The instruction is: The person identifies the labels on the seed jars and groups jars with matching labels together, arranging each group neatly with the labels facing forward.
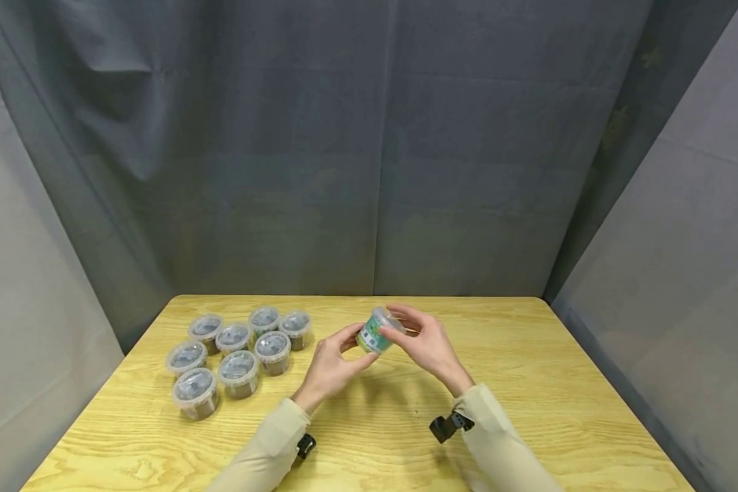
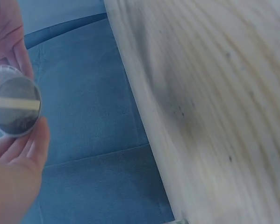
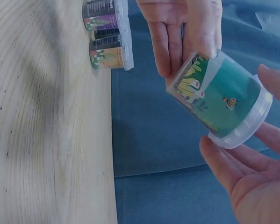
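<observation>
Dark curtain point(image 1: 283, 171) hangs behind a wooden tabletop point(image 1: 529, 403). Eight tubs point(image 1: 238, 369) stand clustered on its left. Above the middle, the left hand point(image 1: 332, 367) grips the base end of a tilted green tub point(image 1: 372, 336); the right hand point(image 1: 429, 346) holds its lid end. A bee point(image 3: 229, 102) decorates the label.

The left arm point(image 1: 258, 451) and right arm point(image 1: 510, 447), in pale beige fabric sleeves point(image 1: 283, 424), reach forward and slant inward, wrists point(image 1: 462, 383) bare beyond the cuffs. The bare left grip point(image 1: 334, 365) holds between thumb and curved fingers point(image 3: 163, 46); the bare right grip point(image 1: 427, 344), slightly higher, does likewise.
</observation>
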Demonstrator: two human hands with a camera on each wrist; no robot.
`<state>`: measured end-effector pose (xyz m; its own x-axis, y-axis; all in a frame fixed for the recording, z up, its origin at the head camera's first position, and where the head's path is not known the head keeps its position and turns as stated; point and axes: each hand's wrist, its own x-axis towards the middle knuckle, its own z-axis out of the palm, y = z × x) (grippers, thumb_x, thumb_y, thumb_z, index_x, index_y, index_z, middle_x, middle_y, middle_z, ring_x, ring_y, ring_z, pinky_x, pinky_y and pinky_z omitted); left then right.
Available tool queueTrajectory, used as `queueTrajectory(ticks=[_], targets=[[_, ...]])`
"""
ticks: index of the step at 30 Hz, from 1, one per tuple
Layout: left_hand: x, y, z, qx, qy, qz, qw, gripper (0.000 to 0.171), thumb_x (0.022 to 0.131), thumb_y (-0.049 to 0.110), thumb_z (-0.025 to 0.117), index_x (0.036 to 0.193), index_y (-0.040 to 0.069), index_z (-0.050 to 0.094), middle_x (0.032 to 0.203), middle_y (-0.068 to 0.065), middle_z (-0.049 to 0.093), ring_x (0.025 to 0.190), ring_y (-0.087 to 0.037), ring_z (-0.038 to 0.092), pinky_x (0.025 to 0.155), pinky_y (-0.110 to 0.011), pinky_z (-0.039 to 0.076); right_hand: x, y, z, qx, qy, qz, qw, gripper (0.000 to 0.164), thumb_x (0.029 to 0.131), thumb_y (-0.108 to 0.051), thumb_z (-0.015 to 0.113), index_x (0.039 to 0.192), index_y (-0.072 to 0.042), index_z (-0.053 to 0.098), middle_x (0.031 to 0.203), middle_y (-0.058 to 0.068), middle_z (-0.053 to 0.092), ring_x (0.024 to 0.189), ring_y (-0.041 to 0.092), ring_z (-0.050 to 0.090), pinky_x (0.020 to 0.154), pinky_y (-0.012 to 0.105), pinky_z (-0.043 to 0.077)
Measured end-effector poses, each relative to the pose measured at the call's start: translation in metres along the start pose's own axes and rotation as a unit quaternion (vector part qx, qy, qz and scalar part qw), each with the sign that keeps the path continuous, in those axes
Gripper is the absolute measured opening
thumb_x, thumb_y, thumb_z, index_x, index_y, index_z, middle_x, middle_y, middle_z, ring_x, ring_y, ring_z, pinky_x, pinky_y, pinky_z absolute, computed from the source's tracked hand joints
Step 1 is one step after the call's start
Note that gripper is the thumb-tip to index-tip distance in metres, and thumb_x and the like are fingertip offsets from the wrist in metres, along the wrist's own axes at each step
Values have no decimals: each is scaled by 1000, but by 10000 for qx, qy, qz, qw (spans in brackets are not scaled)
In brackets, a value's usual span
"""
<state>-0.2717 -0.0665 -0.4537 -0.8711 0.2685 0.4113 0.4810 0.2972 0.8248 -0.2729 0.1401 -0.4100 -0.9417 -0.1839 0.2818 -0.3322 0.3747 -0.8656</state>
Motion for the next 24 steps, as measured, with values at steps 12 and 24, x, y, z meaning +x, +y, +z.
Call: queueTrajectory(ticks=[12,24], targets=[[2,-4,6,-101,176,64,9998,57,83,23,80,133,8,58,122,-11,69,110,-22,67,97,-42,54,-2,6,2,175,291,186,9992,48,84,-43,76,122,-15,67,124,7,67,111,24,66,93,40,57],[10,1,11,156,320,-108,9993,55,86,29,77,133,8,59,124,-11,67,114,-25,66,99,-45,53,0,14,0,388,942,587,9931,39,79,-38,82,100,-9,67,109,9,72,106,24,68,90,39,58]])
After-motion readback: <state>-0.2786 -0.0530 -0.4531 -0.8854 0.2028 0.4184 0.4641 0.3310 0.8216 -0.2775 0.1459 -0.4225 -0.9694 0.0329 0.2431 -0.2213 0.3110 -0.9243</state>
